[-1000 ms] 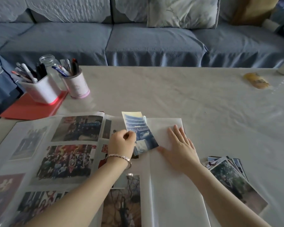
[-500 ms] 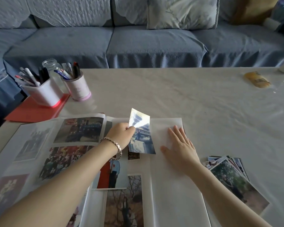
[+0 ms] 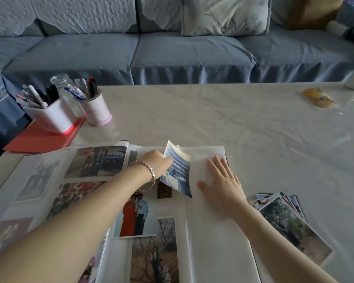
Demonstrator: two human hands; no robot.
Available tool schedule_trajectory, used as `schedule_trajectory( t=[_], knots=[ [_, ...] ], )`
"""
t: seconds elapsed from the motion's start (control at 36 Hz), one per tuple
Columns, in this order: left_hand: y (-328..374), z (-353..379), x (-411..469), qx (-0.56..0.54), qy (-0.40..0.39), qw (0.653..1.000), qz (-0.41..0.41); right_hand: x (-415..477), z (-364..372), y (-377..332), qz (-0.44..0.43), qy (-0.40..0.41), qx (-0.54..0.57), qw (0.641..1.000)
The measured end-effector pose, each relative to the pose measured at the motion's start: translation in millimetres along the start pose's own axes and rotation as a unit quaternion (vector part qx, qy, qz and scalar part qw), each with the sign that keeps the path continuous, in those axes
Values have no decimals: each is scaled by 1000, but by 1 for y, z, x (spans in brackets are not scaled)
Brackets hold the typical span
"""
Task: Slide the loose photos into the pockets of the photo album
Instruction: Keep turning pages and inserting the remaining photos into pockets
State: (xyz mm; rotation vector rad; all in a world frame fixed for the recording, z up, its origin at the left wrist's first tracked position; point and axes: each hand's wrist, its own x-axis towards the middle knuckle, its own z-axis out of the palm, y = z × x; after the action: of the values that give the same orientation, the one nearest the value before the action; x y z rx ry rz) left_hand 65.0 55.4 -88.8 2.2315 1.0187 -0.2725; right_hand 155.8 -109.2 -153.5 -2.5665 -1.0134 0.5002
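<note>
Left grip (image 3: 155,164): the arm reaches in from the lower left across the filled left page. The fingers and thumb pinch the left edge of a blue-toned photo (image 3: 178,170). A beaded bracelet (image 3: 149,172) sits on the wrist.
Photo: held bowed and tilted, lifted off the page, near the top of the photo album (image 3: 213,242) just right of its centre fold.
Right grip (image 3: 223,186): wide and flat, palm down. The straight fingers are slightly spread and press the blank white right-hand page just beside the photo.
Loose photos (image 3: 284,217): a fanned stack on the counter (image 3: 213,115), just right of the album.
Far left of counter: two pen holders (image 3: 49,117) and a glass jar (image 3: 63,86), by a red folder (image 3: 41,137).
Behind: a blue-grey sofa (image 3: 172,54).
</note>
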Motion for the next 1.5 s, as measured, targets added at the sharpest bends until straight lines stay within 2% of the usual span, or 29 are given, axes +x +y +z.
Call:
schedule_trajectory(
  t=[0.14,0.31,0.53,0.72,0.97,1.19,1.33,1.5],
  knots=[
    [8,4,3,35,-3,999,7,0,0,0,-3,4,4,1000],
    [0,11,6,77,53,995,38,-3,1,1,-10,11,4,1000],
    [-7,17,7,10,112,993,21,-3,0,3,-16,12,9,1000],
    [-1,20,4,17,147,988,37,-3,0,3,-17,11,10,1000],
    [-2,17,3,-34,129,990,41,-5,0,5,-27,15,21,999],
    [6,10,-2,35,160,984,75,-6,0,5,-31,25,31,999],
    [6,12,-3,38,153,985,76,-6,1,5,-31,31,30,999],
    [8,23,-3,-80,106,991,31,-6,1,5,-35,44,35,998]
  ],
)
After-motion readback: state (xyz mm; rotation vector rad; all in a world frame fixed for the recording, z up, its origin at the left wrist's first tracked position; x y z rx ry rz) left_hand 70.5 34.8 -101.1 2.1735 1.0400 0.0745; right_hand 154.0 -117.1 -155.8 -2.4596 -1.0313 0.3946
